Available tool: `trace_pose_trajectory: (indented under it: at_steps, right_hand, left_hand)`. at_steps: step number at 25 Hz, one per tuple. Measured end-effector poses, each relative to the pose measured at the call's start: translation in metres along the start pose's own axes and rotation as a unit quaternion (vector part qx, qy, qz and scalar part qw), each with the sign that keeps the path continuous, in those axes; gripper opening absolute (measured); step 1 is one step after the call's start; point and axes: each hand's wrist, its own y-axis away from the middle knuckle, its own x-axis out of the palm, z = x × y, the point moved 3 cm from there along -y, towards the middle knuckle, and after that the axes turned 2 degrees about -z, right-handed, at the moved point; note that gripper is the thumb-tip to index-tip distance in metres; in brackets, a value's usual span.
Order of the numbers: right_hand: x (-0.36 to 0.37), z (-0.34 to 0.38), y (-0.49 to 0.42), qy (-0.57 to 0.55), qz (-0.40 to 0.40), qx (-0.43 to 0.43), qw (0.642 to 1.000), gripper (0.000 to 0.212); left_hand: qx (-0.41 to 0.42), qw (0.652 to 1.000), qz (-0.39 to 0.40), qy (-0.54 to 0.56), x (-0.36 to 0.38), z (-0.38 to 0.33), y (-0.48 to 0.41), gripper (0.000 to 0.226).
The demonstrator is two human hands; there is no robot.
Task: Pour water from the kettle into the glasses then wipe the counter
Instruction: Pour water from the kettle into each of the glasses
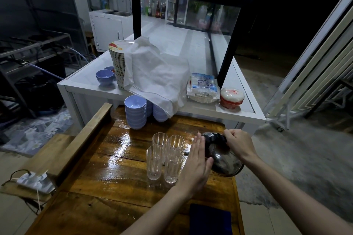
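Note:
A steel kettle (223,160) is tilted to the left over the wooden counter (118,183), its spout close to the right-hand glasses. My right hand (238,142) grips its black handle from above. My left hand (196,166) lies flat with straight fingers against the kettle's left side and lid. Several clear ribbed glasses (164,156) stand in a tight cluster just left of the kettle; I cannot tell how much water they hold. The counter around them is wet and shiny. A dark blue cloth (210,219) lies at the counter's near edge.
Stacks of lilac bowls (135,112) stand at the counter's far end. Behind is a white table (89,86) with a plate stack (118,63), a white cloth (156,76), packaged goods and a glass case (193,15). A power strip (34,179) lies on a ledge at left.

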Motion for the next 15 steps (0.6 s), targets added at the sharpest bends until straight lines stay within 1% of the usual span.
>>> trace_pose_trajectory:
  at_steps: [7, 10, 15]
  right_hand:
    - [-0.001, -0.004, 0.006, -0.022, -0.010, 0.018, 1.000, 0.046]
    - [0.001, -0.013, 0.008, -0.042, -0.008, 0.054, 0.998, 0.044]
    - [0.003, -0.027, 0.020, -0.117, -0.019, 0.138, 0.983, 0.040]
  left_hand:
    - [0.005, 1.000, 0.007, -0.015, -0.001, -0.003, 0.000, 0.064]
    - [0.008, 0.999, 0.016, -0.029, 0.000, 0.000, -0.001, 0.063]
    - [0.023, 0.998, 0.027, -0.051, 0.000, -0.005, -0.006, 0.061]
